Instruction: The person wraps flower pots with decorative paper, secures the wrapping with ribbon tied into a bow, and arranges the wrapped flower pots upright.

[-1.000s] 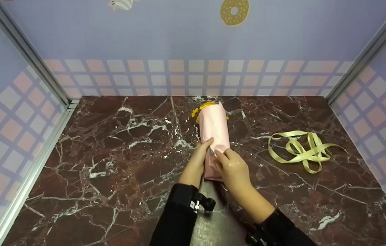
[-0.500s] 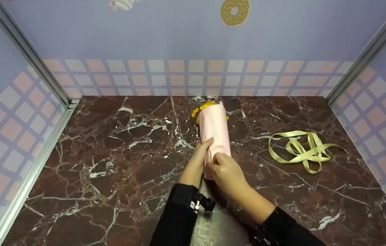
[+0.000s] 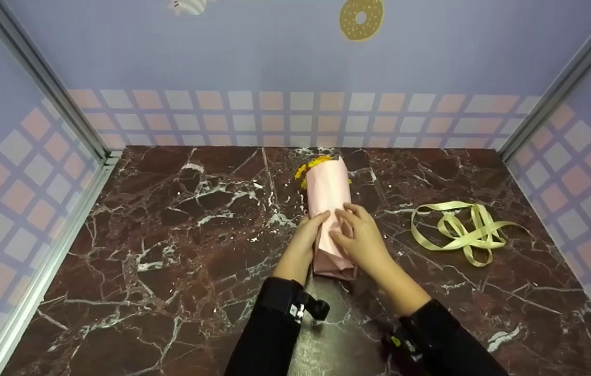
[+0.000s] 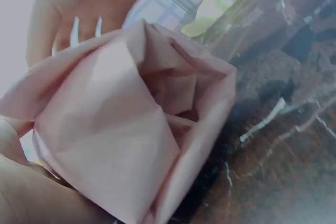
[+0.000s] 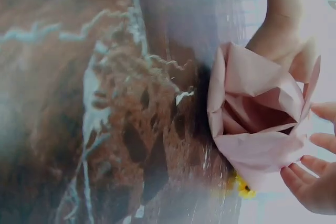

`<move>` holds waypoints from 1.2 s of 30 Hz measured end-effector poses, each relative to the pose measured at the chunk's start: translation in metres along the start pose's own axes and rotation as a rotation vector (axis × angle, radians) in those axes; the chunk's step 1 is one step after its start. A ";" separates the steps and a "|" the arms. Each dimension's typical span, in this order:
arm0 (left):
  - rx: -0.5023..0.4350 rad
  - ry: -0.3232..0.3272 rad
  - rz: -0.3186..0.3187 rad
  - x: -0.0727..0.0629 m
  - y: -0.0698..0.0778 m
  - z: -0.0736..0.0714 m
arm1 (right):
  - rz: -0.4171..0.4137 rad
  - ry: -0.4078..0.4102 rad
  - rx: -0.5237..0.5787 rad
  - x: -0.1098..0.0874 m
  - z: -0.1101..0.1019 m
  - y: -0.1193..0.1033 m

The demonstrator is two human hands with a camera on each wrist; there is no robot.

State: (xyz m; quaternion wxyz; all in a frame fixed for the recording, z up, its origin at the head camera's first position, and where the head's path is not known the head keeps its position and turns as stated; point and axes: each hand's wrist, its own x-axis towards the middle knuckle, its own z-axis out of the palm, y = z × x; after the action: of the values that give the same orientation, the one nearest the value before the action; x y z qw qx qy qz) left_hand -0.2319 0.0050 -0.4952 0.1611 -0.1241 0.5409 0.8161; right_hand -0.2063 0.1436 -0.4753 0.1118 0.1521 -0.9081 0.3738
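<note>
In the head view, a bouquet of yellow flowers (image 3: pixel 320 162) is rolled in pink wrapping paper (image 3: pixel 326 188) and lies lengthwise near the middle of the table. My left hand (image 3: pixel 300 248) grips its left side, thumb over the top. From the right, my right hand (image 3: pixel 366 240) holds the roll with bent fingers, fingertips and thumb on the upper face of the paper. Both wrist views look into the loosely folded lower end of the wrapping paper (image 4: pixel 105 129) (image 5: pixel 257 156), where the stems are hidden. The right fingertips touch the paper's edge in the right wrist view.
A loose tangle of pale yellow-green ribbon (image 3: pixel 465 237) lies to the right of the bouquet. The dark red marble-patterned table (image 3: pixel 180 271) is bounded by lilac panels (image 3: pixel 295 62) at the back and both sides.
My right hand has left the lower part of the wrap and moved up and right along it, uncovering the folded lower end. The left hand keeps its hold.
</note>
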 end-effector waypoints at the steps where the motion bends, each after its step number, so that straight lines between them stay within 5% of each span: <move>1: -0.007 0.002 0.001 0.000 0.000 0.000 | 0.007 -0.017 -0.007 -0.001 0.000 0.001; 8: 0.036 0.056 -0.016 -0.002 0.001 -0.001 | -0.073 -0.074 -0.160 -0.008 0.007 0.008; 13: 0.040 0.124 0.046 0.000 0.003 0.005 | -0.071 -0.053 -0.168 -0.007 0.007 0.005; 17: 0.153 0.206 0.108 -0.001 0.008 0.007 | -0.038 -0.050 -0.134 -0.006 0.008 0.004; 24: 0.331 0.258 0.161 -0.006 0.019 0.004 | 0.094 -0.062 0.130 -0.005 0.005 0.007; 30: 0.313 0.214 0.225 -0.006 0.023 0.000 | 0.239 -0.040 0.456 -0.007 0.003 0.022; 36: 0.315 0.197 0.172 -0.004 0.015 -0.002 | 0.352 -0.017 0.543 -0.012 0.002 0.036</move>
State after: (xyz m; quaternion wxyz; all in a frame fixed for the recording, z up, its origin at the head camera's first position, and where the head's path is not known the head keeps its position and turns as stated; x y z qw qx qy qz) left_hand -0.2346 -0.0029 -0.4820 0.0546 -0.1303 0.6836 0.7160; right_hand -0.2085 0.1686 -0.5036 -0.0069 0.0201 -0.7884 0.6148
